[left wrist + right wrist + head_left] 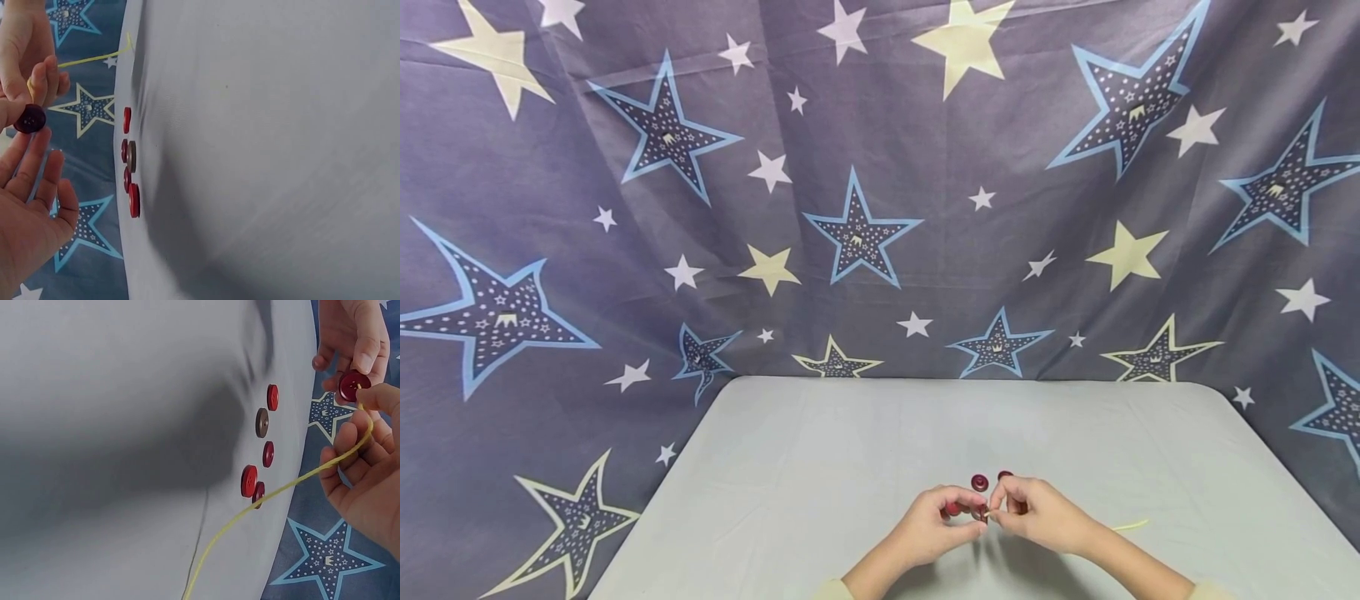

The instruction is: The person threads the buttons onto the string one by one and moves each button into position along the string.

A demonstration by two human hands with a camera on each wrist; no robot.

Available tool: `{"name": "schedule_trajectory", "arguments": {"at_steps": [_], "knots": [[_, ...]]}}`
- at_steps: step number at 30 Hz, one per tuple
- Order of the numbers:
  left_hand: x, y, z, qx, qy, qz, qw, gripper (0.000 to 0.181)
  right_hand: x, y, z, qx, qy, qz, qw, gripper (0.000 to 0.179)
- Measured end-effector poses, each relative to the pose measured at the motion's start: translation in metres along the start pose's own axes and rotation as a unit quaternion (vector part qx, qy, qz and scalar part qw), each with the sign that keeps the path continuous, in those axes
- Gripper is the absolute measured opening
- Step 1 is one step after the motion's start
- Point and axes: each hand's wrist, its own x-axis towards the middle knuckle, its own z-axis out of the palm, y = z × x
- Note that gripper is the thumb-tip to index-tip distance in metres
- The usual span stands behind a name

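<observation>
My left hand [928, 521] pinches a round dark red button [350, 390] by its rim, above the table, with its face turned toward my right hand [1037, 512]. Thumb and forefinger of the right hand hold a yellow string [275, 492] close to its end. In the right wrist view the string's end meets the holes in the middle of the button. From there the string runs under the right fingers and trails down across the cloth. The left wrist view shows the button [30, 119] between thumb and fingertips, the other left fingers spread.
Several loose buttons lie on the pale table cloth [820, 467] beyond the hands: a bright red button [249, 481], a brown button [262, 423] and dark red ones, such as the dark red button [979, 482]. A star-patterned curtain [865, 317] hangs behind the table.
</observation>
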Motion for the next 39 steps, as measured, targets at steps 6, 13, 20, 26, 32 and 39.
{"name": "schedule_trajectory", "arguments": {"at_steps": [6, 13, 20, 26, 32, 39], "knots": [[-0.002, 0.005, -0.001, -0.005, -0.002, 0.007, 1.0, 0.024, 0.001, -0.003, 0.001, -0.002, 0.0, 0.0, 1.0, 0.006], [-0.001, -0.005, -0.001, -0.002, 0.001, 0.023, 0.9997, 0.027, 0.002, -0.003, 0.002, 0.008, -0.01, 0.007, 0.9999, 0.005], [-0.001, -0.005, 0.0, 0.004, 0.007, 0.029, 0.9995, 0.026, 0.002, -0.003, 0.003, 0.017, -0.015, 0.013, 0.9997, 0.004], [-0.001, -0.006, -0.001, 0.008, 0.014, 0.026, 0.9995, 0.026, 0.003, -0.002, 0.003, 0.031, -0.021, 0.018, 0.9992, 0.004], [-0.002, -0.006, 0.0, 0.01, 0.021, 0.025, 0.9994, 0.025, 0.003, 0.0, 0.003, 0.075, -0.038, 0.037, 0.9957, 0.006], [0.0, -0.005, -0.001, 0.017, 0.032, 0.031, 0.9989, 0.023, 0.004, 0.0, 0.001, 0.131, -0.052, 0.087, 0.9862, 0.017]]}}
